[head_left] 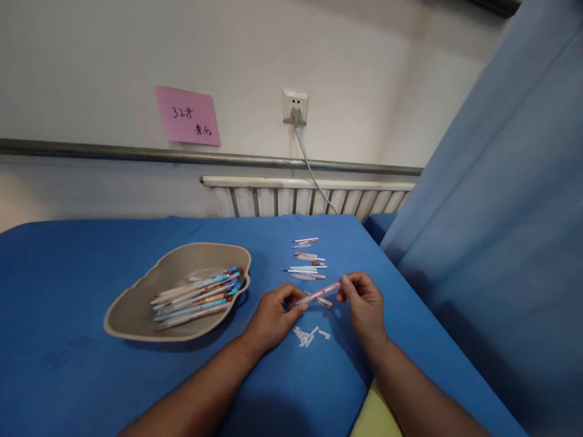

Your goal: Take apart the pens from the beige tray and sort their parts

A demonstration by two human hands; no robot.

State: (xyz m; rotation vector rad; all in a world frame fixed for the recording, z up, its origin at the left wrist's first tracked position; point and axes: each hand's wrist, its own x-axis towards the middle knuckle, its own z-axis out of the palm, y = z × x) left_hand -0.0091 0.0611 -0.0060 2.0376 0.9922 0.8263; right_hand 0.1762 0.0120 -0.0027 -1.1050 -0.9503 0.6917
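Note:
Between my two hands is a pink-and-white patterned pen point(324, 292), tilted up to the right. My left hand point(274, 315) pinches its lower left end, and my right hand point(363, 301) pinches its upper right end. Just beneath it, more pen parts point(324, 301) lie on the blue cloth, partly covered by the pen. Toward me is a small heap of short white pieces point(306, 337). Beyond my hands, pen parts and thin refills point(307, 269) lie in several small groups.
At the left stands a beige basin point(132, 309) with several pens point(195, 297) in it. A blue cloth point(282, 388) covers the table. Behind are a white radiator point(268, 197) and a socket point(296, 107) with a cable. A blue curtain point(505, 200) hangs at the right.

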